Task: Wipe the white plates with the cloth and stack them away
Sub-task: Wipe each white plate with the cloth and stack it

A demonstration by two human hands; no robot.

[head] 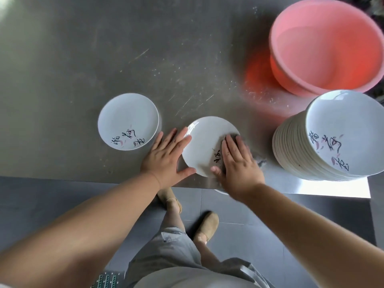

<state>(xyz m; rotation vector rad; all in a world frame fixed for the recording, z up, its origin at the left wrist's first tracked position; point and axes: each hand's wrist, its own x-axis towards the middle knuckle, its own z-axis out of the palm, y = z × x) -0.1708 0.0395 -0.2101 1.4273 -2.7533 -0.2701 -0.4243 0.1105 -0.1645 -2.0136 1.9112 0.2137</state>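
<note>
Under the right hand (236,165), what lies there?
A dark grey cloth (234,136), pressed by flat, straight fingers onto a round white ceramic plate (204,142) with black lettering.
And the left hand (166,154)?
Flat, fingers spread, bracing the plate's left rim, near the front edge of the scratched grey steel table (83,48).
Room around?
Just left of that hand, a short stack of white plates (127,119); right of the cloth, a tall stack of white plates (291,146); beyond it, a round pink plastic basin (295,84).
</note>
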